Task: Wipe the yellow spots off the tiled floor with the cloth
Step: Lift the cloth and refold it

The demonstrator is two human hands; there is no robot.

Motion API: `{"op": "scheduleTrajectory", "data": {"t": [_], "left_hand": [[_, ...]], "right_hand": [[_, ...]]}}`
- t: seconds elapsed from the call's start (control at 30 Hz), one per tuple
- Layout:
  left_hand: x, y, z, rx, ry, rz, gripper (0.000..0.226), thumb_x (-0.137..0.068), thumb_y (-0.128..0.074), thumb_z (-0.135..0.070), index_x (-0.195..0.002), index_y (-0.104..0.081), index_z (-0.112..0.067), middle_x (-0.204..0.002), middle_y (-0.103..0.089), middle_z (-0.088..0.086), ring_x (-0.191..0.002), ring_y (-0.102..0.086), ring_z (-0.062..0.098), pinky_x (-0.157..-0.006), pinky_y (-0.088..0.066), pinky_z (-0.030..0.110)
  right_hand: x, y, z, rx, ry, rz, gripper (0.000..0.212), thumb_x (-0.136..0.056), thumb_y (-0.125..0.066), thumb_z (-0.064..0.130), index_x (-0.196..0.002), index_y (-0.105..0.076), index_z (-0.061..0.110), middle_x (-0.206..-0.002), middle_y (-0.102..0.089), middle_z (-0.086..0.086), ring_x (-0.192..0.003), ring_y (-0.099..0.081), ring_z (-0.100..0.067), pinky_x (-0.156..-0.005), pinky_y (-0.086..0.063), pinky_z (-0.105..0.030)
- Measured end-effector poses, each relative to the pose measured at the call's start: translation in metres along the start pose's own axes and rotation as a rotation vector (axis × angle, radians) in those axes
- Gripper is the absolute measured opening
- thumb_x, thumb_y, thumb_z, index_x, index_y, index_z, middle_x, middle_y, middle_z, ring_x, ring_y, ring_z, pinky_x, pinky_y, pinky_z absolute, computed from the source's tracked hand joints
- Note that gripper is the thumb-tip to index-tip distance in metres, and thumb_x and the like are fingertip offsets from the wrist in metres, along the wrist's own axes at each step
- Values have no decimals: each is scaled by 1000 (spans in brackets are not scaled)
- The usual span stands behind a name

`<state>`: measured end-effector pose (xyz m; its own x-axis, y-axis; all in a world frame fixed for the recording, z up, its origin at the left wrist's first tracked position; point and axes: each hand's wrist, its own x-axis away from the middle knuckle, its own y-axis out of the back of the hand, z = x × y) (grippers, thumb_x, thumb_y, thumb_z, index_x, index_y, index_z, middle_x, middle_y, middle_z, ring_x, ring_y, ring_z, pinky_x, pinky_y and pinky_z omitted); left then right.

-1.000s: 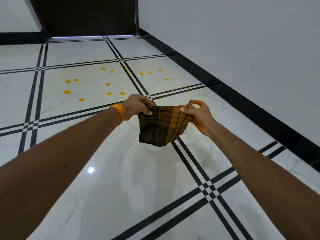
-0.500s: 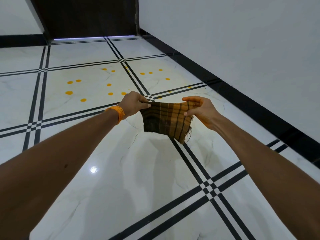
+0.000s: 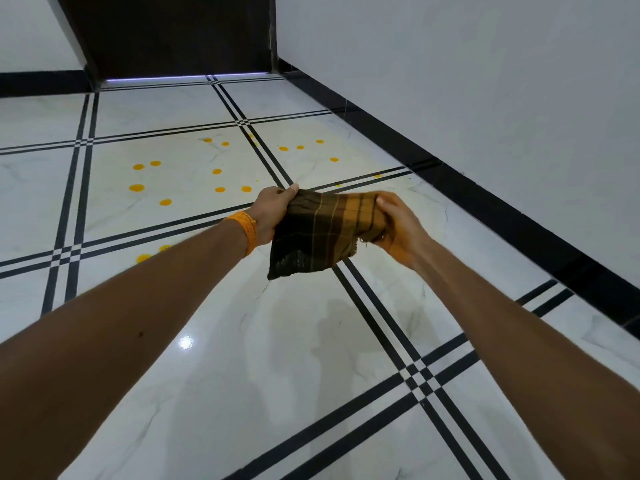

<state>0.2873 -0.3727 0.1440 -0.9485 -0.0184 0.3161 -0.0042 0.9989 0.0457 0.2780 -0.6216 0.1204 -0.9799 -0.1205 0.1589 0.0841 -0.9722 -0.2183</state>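
Observation:
A brown and orange checked cloth [image 3: 320,233] hangs in the air between my two hands, above the white tiled floor [image 3: 242,358]. My left hand [image 3: 272,216], with an orange band at the wrist, grips the cloth's left edge. My right hand [image 3: 398,226] grips its right side, fingers curled over the bunched fabric. Several yellow spots [image 3: 136,187] lie on the tiles beyond my hands, more to the right [image 3: 334,159] and two [image 3: 143,258] just left of my left forearm.
Black double stripes [image 3: 381,323] cross the floor in a grid. A white wall with a black skirting [image 3: 485,192] runs along the right. A dark door [image 3: 173,32] closes the far end.
The cloth has been gathered into a more bunched, folded shape. My right hand has closed further over its right side. Both hands stay at about the same place.

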Motion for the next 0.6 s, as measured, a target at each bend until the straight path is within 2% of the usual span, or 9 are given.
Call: {"op": "scheduleTrajectory", "data": {"t": [0.07, 0.17, 0.23, 0.3, 0.33, 0.4, 0.47, 0.53, 0.6], "left_hand": [[4, -4, 1, 86, 113, 29, 47, -99, -50, -46, -116, -57, -2, -105, -66, 17, -98, -68, 30, -69, -57, 34], [12, -2, 0, 178, 231, 114, 33, -95, -62, -37, -102, -58, -6, -91, -65, 15, -81, -68, 26, -63, -61, 34], [17, 0, -4, 218, 248, 189, 26, -90, -70, -17, -108, -57, -4, -100, -66, 17, -88, -69, 27, -73, -61, 36], [15, 4, -7, 268, 226, 225, 43, -85, -69, 2, -124, -53, -7, -121, -60, 17, -104, -65, 29, -79, -61, 38], [12, 5, -8, 284, 222, 236, 53, -83, -67, 8, -130, -51, -11, -129, -56, 17, -109, -63, 31, -78, -62, 39], [11, 3, -9, 266, 214, 246, 55, -87, -61, 11, -135, -50, -14, -130, -55, 17, -109, -62, 31, -75, -62, 39], [9, 0, -7, 187, 193, 212, 49, -93, -56, 7, -137, -51, -15, -122, -59, 18, -106, -64, 30, -79, -60, 38], [9, 1, -3, 76, 150, 164, 41, -97, -52, 3, -131, -56, -18, -118, -62, 18, -105, -64, 28, -81, -59, 38], [8, 4, 0, -60, 73, 99, 31, -100, -49, -2, -123, -60, -20, -115, -62, 15, -98, -64, 23, -75, -59, 35]], "right_hand": [[3, 1, -20, 5, -95, -34, 31, -106, -45, 14, -133, -58, 22, -94, -57, -12, -78, -59, -19, -67, -57, -37], [4, 1, -24, -105, -255, 2, 44, -99, -56, 9, -142, -50, 18, -94, -61, -12, -79, -63, -21, -74, -56, -38], [0, 9, -11, -258, -218, 6, 53, -93, -65, 9, -143, -49, 14, -100, -62, -11, -88, -66, -24, -85, -56, -41], [1, 12, 4, -407, -168, 48, 51, -89, -71, 19, -137, -51, 17, -113, -62, -11, -107, -64, -29, -101, -48, -47], [4, 12, 7, -397, -165, 88, 49, -89, -72, 26, -134, -53, 21, -121, -60, -11, -114, -61, -31, -105, -45, -49], [12, 4, -2, -147, -188, 159, 52, -90, -70, 36, -139, -52, 30, -130, -59, -9, -119, -58, -30, -103, -46, -46], [14, -6, -17, 38, -182, 189, 62, -91, -69, 28, -147, -43, 37, -121, -61, -7, -119, -58, -26, -103, -45, -47], [11, -13, -21, 32, -113, 140, 63, -94, -66, 15, -148, -43, 36, -99, -66, -5, -109, -61, -22, -102, -44, -43], [8, -8, -14, 9, -60, 102, 54, -96, -63, 11, -144, -49, 32, -88, -65, -4, -99, -62, -20, -96, -45, -38]]}}
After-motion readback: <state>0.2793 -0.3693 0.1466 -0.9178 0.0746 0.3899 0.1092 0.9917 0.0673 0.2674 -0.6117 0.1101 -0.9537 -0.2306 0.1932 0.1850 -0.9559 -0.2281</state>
